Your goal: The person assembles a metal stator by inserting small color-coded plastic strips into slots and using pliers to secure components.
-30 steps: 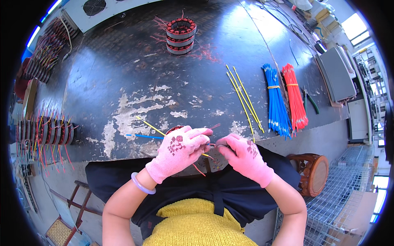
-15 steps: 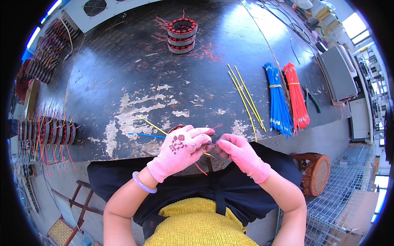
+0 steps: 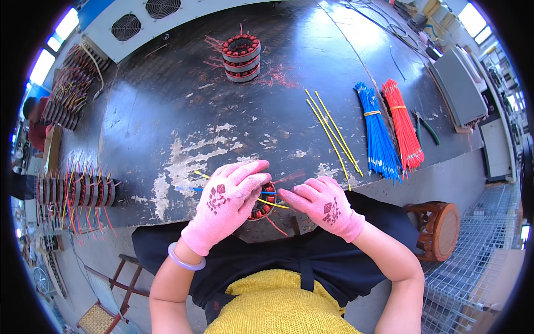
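1. Left hand (image 3: 225, 205) has slid leftward since the earlier frame, uncovering more of the wound ring (image 3: 263, 212), whose red windings now show between the two hands.
2. That ring sits at the near edge of the worktop (image 3: 161, 106), partly hidden by the left hand, whose fingers curve over its left side; I cannot tell how firmly they grip.
3. The right hand (image 3: 327, 206) is narrow, thumb and fingertips close together at the end of a blue wire (image 3: 268, 192); whether they pinch it I cannot tell.
4. A yellow wire (image 3: 273, 204) runs out of the ring just below the blue one.
5. Three loose yellow wires (image 3: 337, 129) lie beyond the right hand, then a blue bundle (image 3: 380, 136), a red bundle (image 3: 404, 131) and pliers (image 3: 429, 131) toward the right edge.
6. Stacked rings (image 3: 241, 60) stand toward the far edge; a row of wired rings (image 3: 83, 190) lies at the near left corner.
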Motion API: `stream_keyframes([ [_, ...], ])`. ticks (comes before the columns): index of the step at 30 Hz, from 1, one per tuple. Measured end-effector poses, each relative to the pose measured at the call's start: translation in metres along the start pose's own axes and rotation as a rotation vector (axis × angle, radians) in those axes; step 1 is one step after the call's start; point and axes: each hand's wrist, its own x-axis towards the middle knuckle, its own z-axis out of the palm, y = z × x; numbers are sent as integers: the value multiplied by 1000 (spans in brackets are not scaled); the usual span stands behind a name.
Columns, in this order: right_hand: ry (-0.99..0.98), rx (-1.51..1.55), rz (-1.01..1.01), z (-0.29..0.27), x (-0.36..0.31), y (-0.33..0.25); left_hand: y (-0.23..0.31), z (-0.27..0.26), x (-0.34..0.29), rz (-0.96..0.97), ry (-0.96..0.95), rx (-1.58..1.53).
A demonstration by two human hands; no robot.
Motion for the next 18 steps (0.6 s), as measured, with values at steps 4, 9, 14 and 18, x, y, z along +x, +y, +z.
stream_keyframes([
  [4, -1, 18, -28, 8, -3, 10, 2, 25, -6, -25, 79, 90],
  [9, 2, 131, -19, 5, -2, 15, 3, 41, -3, -36, 69, 99],
  [14, 346, 193, 376, -33, -27, 29, 5, 40, -8, -76, 61, 73],
  [18, 282, -241, 1014, -85, -116, 92, 5, 43, -7, -77, 39, 58],
])
